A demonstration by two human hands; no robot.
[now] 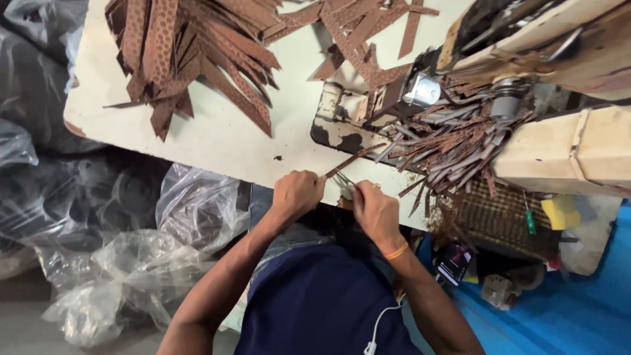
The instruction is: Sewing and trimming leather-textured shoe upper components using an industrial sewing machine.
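Note:
My left hand [297, 194] pinches one end of a narrow brown leather strip [355, 158] that runs up toward the sewing machine [526, 79]. Close beside it, my right hand [373, 212], with an orange band on the wrist, grips a small metal cutting tool [343, 181] at the strip's near end. Both hands hover at the front edge of the cream work table [223, 138].
A heap of brown perforated leather strips [190, 46] lies at the table's far left. A pile of thin strips [453, 138] sits under the machine head. Clear plastic bags [131, 250] fill the floor at left. A woven basket [499, 217] and blue sheet [578, 309] are at right.

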